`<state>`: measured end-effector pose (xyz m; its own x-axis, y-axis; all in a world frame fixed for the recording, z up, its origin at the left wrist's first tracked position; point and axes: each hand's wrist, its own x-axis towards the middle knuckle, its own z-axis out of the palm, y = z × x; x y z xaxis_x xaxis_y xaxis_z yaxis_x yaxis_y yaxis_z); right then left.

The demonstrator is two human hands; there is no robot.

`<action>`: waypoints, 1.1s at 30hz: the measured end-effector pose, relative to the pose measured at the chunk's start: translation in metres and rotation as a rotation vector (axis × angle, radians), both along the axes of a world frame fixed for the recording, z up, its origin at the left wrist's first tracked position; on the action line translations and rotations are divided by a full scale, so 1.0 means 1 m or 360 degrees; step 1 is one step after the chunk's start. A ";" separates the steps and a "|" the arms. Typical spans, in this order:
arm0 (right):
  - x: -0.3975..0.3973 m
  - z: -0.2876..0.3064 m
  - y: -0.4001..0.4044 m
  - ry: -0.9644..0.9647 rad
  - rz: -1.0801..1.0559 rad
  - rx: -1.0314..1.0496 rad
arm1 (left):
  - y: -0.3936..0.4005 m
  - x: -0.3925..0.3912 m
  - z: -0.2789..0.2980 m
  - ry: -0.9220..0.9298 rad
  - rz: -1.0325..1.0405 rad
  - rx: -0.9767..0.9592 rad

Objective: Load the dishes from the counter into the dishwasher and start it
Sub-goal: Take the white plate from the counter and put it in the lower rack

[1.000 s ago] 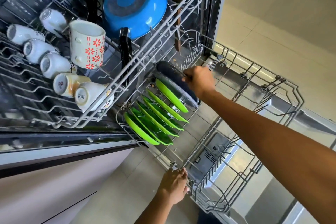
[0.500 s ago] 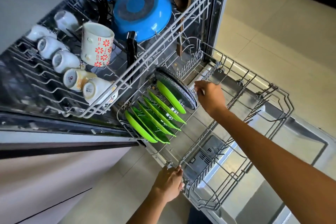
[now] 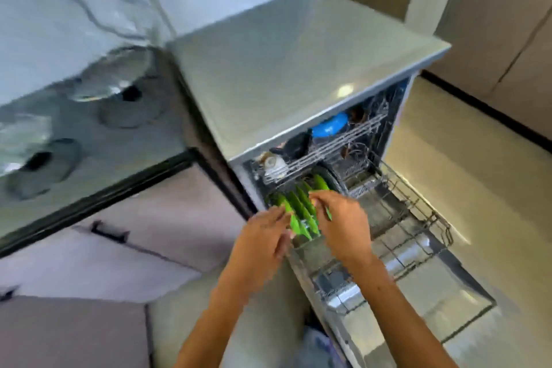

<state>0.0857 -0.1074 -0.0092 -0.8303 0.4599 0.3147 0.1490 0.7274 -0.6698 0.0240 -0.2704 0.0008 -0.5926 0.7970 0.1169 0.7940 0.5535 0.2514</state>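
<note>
Several green plates [image 3: 301, 208] stand on edge in the pulled-out lower rack [image 3: 418, 218] of the open dishwasher [image 3: 298, 69]. A dark round pan lid [image 3: 334, 179] stands just behind them. My left hand [image 3: 263, 237] hovers at the left edge of the plates with its fingers spread. My right hand [image 3: 343, 227] is over the plates from the right, fingers apart, fingertips close to the plate rims. Neither hand holds anything. The upper rack [image 3: 334, 145] carries a blue pan [image 3: 330, 126], a dark handle and a white cup [image 3: 273, 163]. The picture is blurred.
The dishwasher door [image 3: 418, 296] lies open and flat over the tiled floor [image 3: 478, 188]. A glass stove top [image 3: 89, 134] with two burners sits on the counter at the left, with cabinet fronts [image 3: 149, 248] and a handle below it.
The view has risen and pulled back from the racks. My right hand let go of the dark lid and drew back; my left hand left the rack's front edge and came up beside the plates.
</note>
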 end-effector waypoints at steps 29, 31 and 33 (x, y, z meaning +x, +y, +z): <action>-0.221 0.171 -0.687 0.0507 0.1903 -0.0096 | -0.680 0.034 0.149 0.0329 0.2701 0.0099; -0.233 0.166 -0.726 0.0446 0.1974 -0.0068 | -0.711 0.012 0.151 0.0301 0.2709 0.0147; -0.245 0.162 -0.756 0.0421 0.2035 -0.0012 | -0.735 -0.015 0.155 0.0319 0.2718 0.0187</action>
